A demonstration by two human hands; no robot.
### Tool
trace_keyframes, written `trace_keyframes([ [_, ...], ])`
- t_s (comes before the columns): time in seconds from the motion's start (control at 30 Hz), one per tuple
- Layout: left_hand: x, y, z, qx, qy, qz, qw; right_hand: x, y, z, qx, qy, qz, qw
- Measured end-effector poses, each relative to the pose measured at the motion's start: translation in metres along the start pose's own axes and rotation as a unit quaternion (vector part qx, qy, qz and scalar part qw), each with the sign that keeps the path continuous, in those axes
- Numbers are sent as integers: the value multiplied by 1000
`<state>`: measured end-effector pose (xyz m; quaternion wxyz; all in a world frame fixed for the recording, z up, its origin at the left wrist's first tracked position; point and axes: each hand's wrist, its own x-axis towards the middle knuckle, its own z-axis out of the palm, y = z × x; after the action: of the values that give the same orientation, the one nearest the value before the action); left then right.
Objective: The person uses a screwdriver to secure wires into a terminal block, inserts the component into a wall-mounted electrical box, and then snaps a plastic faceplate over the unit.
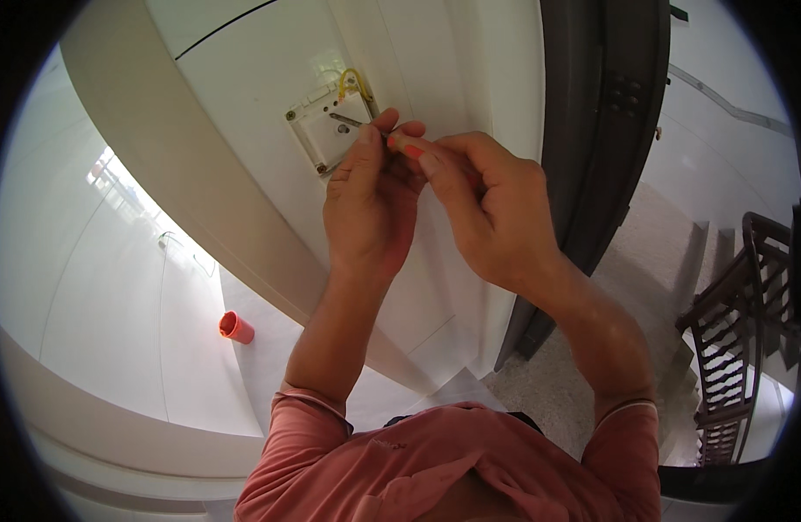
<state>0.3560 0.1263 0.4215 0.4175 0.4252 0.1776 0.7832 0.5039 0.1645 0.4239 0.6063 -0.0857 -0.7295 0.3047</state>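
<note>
A white electrical wall box or switch base (313,141) is fixed to the wall ahead of me, with screws at its corners and a yellow wire (355,80) looping out at its upper right. My right hand (496,204) grips the orange-red handle of a screwdriver (412,151). Its thin metal shaft points left, and the tip lies over the white base. Around the shaft, close to the base, the thumb and fingers of my left hand (371,204) are pinched together. The fingers hide part of the shaft, and I cannot tell whether the tip sits in a screw.
A dark door frame (596,157) stands to the right of the wall. Beyond it are a speckled floor and a brown stair railing (722,326). On the pale floor at lower left stands a red cup-shaped container (237,327). A curved cream edge (200,200) runs along the left.
</note>
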Motion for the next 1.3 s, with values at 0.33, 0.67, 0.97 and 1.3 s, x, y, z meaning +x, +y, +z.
trace_keyframes([
  [0.33,8,0,4,-54,17,2,998,19,5,0,-44,6,-119,992],
  [0.67,6,5,9,-184,-22,-15,983,30,-21,4,-178,-78,-118,974],
  [0.97,18,1,4,-169,-19,17,985,43,-25,5,-214,-78,-154,961],
  [1.3,16,6,-3,-208,-70,12,976,40,-29,9,-304,-86,-250,915],
])
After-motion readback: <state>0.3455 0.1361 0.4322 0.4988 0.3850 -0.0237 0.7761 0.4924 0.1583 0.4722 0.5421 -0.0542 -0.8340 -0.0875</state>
